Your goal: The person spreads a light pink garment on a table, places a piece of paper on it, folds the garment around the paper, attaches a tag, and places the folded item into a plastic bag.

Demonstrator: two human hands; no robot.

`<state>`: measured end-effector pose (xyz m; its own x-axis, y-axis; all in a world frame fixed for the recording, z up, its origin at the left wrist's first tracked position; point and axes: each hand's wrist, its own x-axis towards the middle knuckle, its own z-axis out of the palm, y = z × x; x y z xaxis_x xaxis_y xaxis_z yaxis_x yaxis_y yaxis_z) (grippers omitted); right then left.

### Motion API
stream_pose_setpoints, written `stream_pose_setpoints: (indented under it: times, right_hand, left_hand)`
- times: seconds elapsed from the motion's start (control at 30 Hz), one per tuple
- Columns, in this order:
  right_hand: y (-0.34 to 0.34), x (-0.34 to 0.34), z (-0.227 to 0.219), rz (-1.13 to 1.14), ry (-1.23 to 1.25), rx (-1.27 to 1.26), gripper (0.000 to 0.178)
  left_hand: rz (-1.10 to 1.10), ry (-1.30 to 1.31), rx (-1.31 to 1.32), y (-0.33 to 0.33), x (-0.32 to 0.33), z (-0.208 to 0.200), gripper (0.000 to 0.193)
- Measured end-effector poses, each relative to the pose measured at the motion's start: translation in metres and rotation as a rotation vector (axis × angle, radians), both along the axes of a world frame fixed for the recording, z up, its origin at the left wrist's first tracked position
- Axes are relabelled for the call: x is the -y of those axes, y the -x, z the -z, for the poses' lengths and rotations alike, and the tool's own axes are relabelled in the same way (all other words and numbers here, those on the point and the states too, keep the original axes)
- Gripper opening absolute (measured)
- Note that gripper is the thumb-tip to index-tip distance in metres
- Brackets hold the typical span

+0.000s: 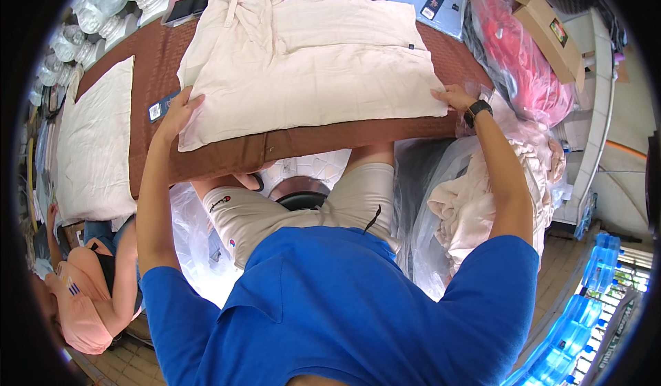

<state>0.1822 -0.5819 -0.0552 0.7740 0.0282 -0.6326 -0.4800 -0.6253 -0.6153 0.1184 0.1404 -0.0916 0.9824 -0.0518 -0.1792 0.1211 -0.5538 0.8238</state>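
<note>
A pair of cream trousers (330, 86) lies spread sideways on the brown-covered table, with its tied waist at the upper left and its leg ends to the right. My left hand (180, 112) pinches the cloth at the near left edge. At the right end, my right hand (456, 98) has the near leg's hem corner between thumb and fingers; a dark watch is on that wrist. Beside my left hand lies a dark blue tag (162, 106) with a white label, partly under the cloth.
Another cream garment (96, 145) lies on the table (155, 55) at left, near a seated person (89, 296). A folded light-blue shirt (430, 4), pink bagged clothes (523, 62) and a cardboard box (551, 35) sit at far right. Crumpled cream garments (475, 200) in plastic are beside my right leg.
</note>
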Motion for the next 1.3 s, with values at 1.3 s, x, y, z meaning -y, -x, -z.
stream_pose_setpoints:
  times: [1.3]
  right_hand:
    - [0.000,-0.396,-0.009,-1.051,-0.008,0.641,0.047]
  left_hand:
    - [-0.115,-0.451,0.436,0.028,0.004,-0.021,0.029]
